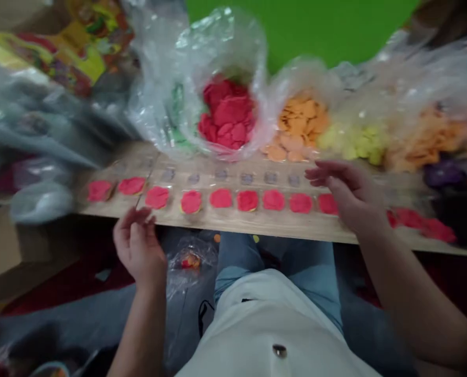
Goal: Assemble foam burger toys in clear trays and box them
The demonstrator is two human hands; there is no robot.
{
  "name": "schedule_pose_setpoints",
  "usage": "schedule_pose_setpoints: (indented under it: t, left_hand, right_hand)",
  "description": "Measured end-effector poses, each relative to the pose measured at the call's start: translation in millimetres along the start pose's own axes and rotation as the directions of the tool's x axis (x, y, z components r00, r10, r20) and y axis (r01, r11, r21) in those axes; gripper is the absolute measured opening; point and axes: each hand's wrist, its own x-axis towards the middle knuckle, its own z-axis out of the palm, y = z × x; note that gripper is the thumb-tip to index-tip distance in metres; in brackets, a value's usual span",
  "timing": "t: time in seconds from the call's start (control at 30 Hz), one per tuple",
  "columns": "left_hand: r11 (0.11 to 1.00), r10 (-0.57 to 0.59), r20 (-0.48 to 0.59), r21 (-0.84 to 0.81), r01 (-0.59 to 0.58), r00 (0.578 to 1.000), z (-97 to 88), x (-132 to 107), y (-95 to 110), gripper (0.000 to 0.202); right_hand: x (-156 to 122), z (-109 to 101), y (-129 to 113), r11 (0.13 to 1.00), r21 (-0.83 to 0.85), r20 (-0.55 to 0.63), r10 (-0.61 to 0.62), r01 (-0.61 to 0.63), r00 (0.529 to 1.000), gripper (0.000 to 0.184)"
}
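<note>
A wooden board (257, 222) lies across in front of me with a row of several red discs (221, 199) along it and a fainter row of small grey pieces (247, 178) behind. My left hand (139, 248) hovers at the board's near edge below the left discs, fingers loosely curled, nothing visible in it. My right hand (345, 193) is over the right end of the red row, fingers stretched out to the left, apparently empty. An open clear bag of red discs (227, 115) stands behind the board.
More clear bags hold orange discs (302, 125), yellow discs (353, 141) and pale orange discs (430, 139). Crumpled plastic and colourful packaging (76, 47) fill the left. A small plastic bag (189, 259) lies on the floor by my knees. The picture is motion-blurred.
</note>
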Motion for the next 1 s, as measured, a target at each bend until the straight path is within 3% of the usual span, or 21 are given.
schedule_pose_setpoints:
  t: [0.03, 0.07, 0.13, 0.2, 0.3, 0.47, 0.6, 0.73, 0.87, 1.0]
  left_hand:
    - [0.971, -0.161, 0.161, -0.15, 0.186, 0.974, 19.0, -12.3, 4.0, 0.039]
    - [0.902, -0.276, 0.341, -0.231, 0.365, 0.898, 38.8, -22.2, 8.5, 0.045]
    - [0.758, -0.366, 0.618, -0.236, 0.608, 0.696, 78.4, -36.0, 17.7, 0.056]
    - [0.674, -0.374, 0.739, -0.198, 0.712, 0.56, 114.3, -45.8, 25.6, 0.06]
    - [0.62, -0.371, 0.797, -0.169, 0.766, 0.476, 155.7, -61.4, 31.6, 0.062]
    - [0.697, -0.381, 0.795, -0.088, 0.712, 0.471, 204.2, -90.6, 34.9, 0.058]
    - [0.776, -0.381, 0.797, 0.0, 0.63, 0.469, 244.7, -109.1, 42.6, 0.052]
    - [0.782, -0.393, 0.791, 0.018, 0.623, 0.47, 290.6, -130.6, 53.4, 0.047]
    - [0.768, -0.381, 0.786, -0.025, 0.641, 0.487, 332.2, -153.7, 61.4, 0.043]
    - [0.771, -0.346, 0.806, -0.047, 0.635, 0.48, 360.6, -165.0, 63.3, 0.036]
  right_hand:
    - [-8.8, -13.7, 4.3, 0.995, 0.077, -0.034, 0.062, -0.059, 0.997, 0.024]
    - [-15.7, -26.9, 9.2, 0.982, 0.155, -0.064, 0.117, -0.106, 0.991, 0.023]
    - [-24.1, -51.2, 20.8, 0.944, 0.289, -0.109, 0.2, -0.161, 0.974, 0.022]
    - [-28.5, -72.5, 33.3, 0.918, 0.36, -0.164, 0.24, -0.169, 0.957, 0.021]
    - [-40.0, -101.2, 49.9, 0.916, 0.373, -0.242, 0.252, -0.15, 0.937, 0.019]
    - [-85.6, -159.3, 70.1, 0.931, 0.321, -0.39, 0.297, -0.174, 0.872, 0.017]
    - [-133.8, -208.2, 86.2, 0.931, 0.286, -0.558, 0.354, -0.227, 0.75, 0.017]
    - [-173.2, -241.8, 102.9, 0.906, 0.32, -0.639, 0.423, -0.279, 0.643, 0.018]
    - [-181.3, -264.0, 116.6, 0.913, 0.298, -0.674, 0.408, -0.28, 0.616, 0.019]
    - [-155.7, -283.2, 121.5, 0.93, 0.275, -0.677, 0.368, -0.245, 0.637, 0.018]
